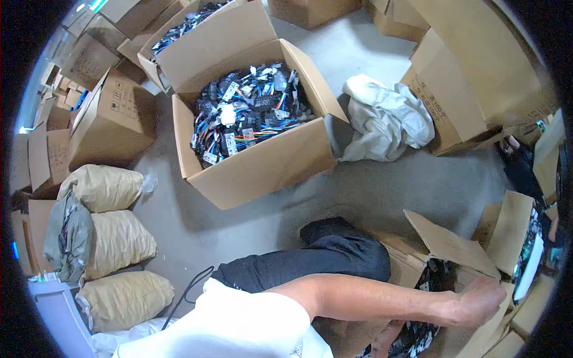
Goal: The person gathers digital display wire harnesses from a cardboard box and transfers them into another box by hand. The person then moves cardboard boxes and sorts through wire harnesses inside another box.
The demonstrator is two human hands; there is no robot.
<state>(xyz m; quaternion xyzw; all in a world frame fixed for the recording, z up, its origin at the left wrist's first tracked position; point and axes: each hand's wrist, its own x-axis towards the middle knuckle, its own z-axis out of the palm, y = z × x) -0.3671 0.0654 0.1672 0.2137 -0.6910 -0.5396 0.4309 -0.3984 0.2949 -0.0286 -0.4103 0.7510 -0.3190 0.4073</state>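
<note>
My right hand (482, 300) reaches far to the right, its forearm stretched across an open cardboard box (444, 241) at the lower right. The fingers curl over the edge of one of the box's flaps (492, 331) and are partly hidden behind it. Dark cable bundles (418, 337) show inside this box. A short strip of what looks like another forearm (387, 340) shows under my right arm, and my left hand is hidden. My leg in black trousers (322, 256) lies on the floor beside the box.
A large open box (262, 164) full of black, blue and white cable bundles (248, 110) stands ahead on the grey floor. Crumpled white sheeting (385, 119) lies to its right. More cardboard boxes (110, 122) ring the area. Stuffed tan sacks (116, 241) are stacked at left.
</note>
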